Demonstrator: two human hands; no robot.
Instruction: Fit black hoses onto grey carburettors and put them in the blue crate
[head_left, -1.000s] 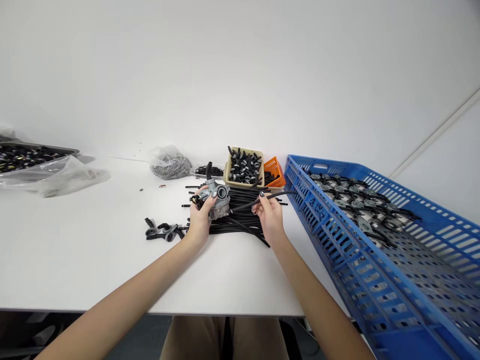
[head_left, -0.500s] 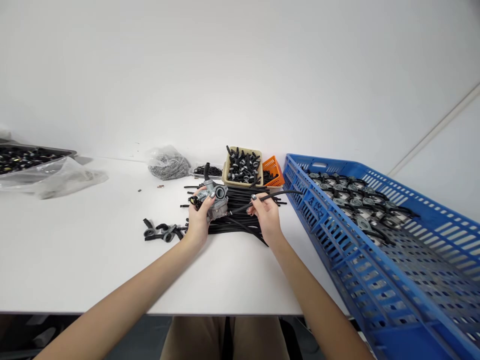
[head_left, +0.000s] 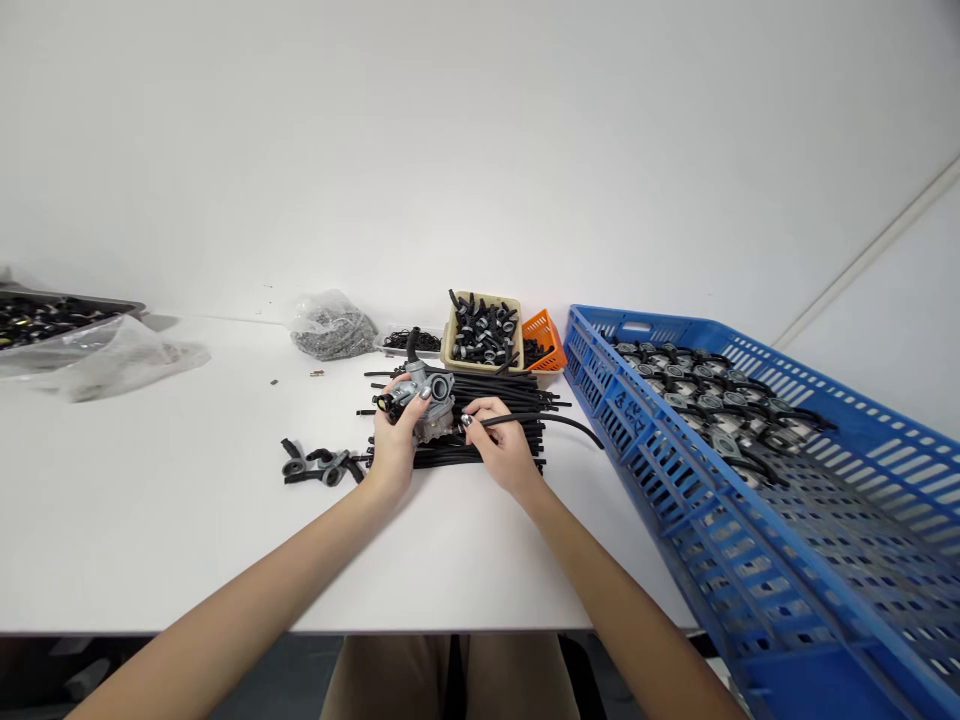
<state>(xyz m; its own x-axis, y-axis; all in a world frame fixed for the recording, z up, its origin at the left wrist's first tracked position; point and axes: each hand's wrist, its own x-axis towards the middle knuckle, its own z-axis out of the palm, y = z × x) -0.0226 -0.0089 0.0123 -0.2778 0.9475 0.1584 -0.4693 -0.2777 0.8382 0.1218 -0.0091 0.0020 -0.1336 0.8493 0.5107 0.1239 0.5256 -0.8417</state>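
A grey metal carburetor [head_left: 436,385] with a short black pipe on top is gripped by my left hand [head_left: 396,440], held above the table. My right hand [head_left: 501,445] pinches a thin black rubber hose [head_left: 559,418] close to its left end, right beside the carburetor's lower right side. Whether the hose end sits on a fitting there is hidden by my fingers. The hose's free end curves down to the right, near the blue crate. Beneath both hands lies a pile of black hoses [head_left: 480,385].
Small black and grey parts [head_left: 322,466] lie left of my hands. Behind stand a beige basket [head_left: 448,350] of black fittings, an orange basket [head_left: 546,328] and a plastic bag [head_left: 330,325]. At the right, a blue crate [head_left: 637,400] holds several carburetors [head_left: 712,400].
My right hand has moved left and slightly down along the hose, up to the carburetor. The hose's free end now droops lower. My left hand holds the carburetor in nearly the same place.
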